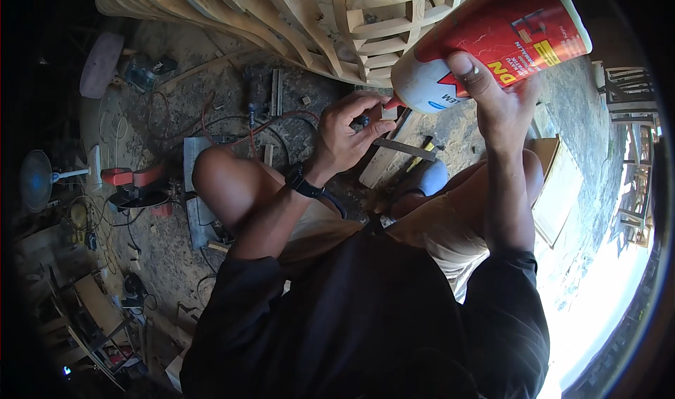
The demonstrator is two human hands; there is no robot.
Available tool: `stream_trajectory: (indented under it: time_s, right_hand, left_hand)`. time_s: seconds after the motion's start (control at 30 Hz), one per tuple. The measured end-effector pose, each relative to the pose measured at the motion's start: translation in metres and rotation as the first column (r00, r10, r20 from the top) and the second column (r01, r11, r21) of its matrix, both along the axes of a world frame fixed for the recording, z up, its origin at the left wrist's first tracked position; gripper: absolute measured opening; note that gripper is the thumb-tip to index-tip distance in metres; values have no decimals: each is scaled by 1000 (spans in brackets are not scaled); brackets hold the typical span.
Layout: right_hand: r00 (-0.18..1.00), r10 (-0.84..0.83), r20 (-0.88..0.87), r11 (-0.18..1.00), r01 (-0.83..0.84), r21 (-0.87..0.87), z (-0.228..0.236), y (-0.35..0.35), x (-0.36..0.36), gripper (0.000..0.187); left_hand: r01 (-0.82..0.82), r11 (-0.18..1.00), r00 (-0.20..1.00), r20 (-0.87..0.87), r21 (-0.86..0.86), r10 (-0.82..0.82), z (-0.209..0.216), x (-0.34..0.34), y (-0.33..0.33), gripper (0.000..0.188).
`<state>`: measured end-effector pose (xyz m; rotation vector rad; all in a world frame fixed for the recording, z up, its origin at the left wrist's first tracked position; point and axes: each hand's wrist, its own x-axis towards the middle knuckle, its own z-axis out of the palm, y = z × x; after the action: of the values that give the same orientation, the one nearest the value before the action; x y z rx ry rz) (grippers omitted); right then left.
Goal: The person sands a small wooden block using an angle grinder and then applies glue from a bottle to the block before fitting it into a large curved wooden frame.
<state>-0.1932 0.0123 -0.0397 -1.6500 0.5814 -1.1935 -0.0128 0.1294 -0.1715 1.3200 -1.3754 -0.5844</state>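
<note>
My right hand (492, 100) is wrapped round a large red and white glue bottle (485, 54), tipped with its red nozzle (392, 103) pointing down and left. The nozzle meets a small pale wood piece (389, 113), pinched between the thumb and fingers of my left hand (348, 128). A dark rounded end (361, 120) shows at the left palm; what it belongs to is partly hidden. Just below the left fingers, a flat metal bar (408, 149) reaches across a wooden board (380, 165).
A curved wooden frame with ribs (281, 19) stands just ahead. On the floor to the left are a red power tool (133, 177), a fan (36, 181), cables and hoses (256, 128). A pale box-like panel (559, 188) stands beside my right knee.
</note>
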Motion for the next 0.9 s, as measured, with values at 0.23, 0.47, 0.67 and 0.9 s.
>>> stream_trajectory:
  time_s: [0.23,0.47,0.67,0.9]
  right_hand:
    - [998,-10,-64,999,7,-46,3,2,-5,30]
    - [997,-74,-12,994,73,-83,0,-4,-3,31]
    - [988,-122,98,990,128,-59,-5,-9,-5,29]
    - [964,-109,244,994,107,21,-15,-16,-5,30]
  left_hand:
    - [7,1000,1000,-24,7,-7,-5,2,-2,34]
    - [17,1000,999,40,7,-17,-5,1,-1,35]
    - [30,999,999,-26,31,-30,1,0,-2,38]
    - [18,1000,999,-28,13,-17,0,2,0,39]
